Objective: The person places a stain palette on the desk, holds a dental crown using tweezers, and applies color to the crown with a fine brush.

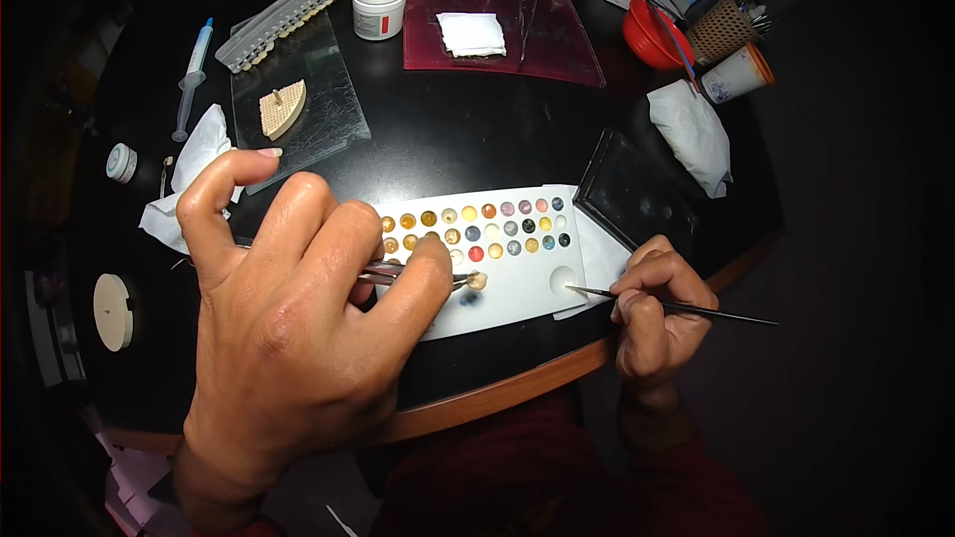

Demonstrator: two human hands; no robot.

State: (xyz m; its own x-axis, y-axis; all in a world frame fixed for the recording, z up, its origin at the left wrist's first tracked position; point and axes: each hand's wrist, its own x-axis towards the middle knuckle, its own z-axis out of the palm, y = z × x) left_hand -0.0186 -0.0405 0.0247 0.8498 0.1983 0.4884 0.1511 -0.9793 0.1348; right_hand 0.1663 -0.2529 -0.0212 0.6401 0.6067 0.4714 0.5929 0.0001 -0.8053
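Closed around metal tweezers [379,273], my left hand [298,303] is above the left part of a white palette [522,288]. A small cream-coloured dental crown [477,281] sits at the tweezers' tips, over the palette. Rows of small round wells with yellow, brown, pink, grey and dark colours cover the palette's far half. My right hand [659,318] pinches a thin black brush [711,312] near its front. The brush tip is at the shallow round hollow [563,281] at the palette's right end. Part of the palette is hidden behind my left hand.
Behind the palette lie a glass slab [333,104] with a beige honeycomb block [284,109], and a dark red tray [567,45] with a folded white cloth. A white jar [379,6] stands between them. At right are a black case [637,189], white tissue [693,134] and red bowl [657,35].
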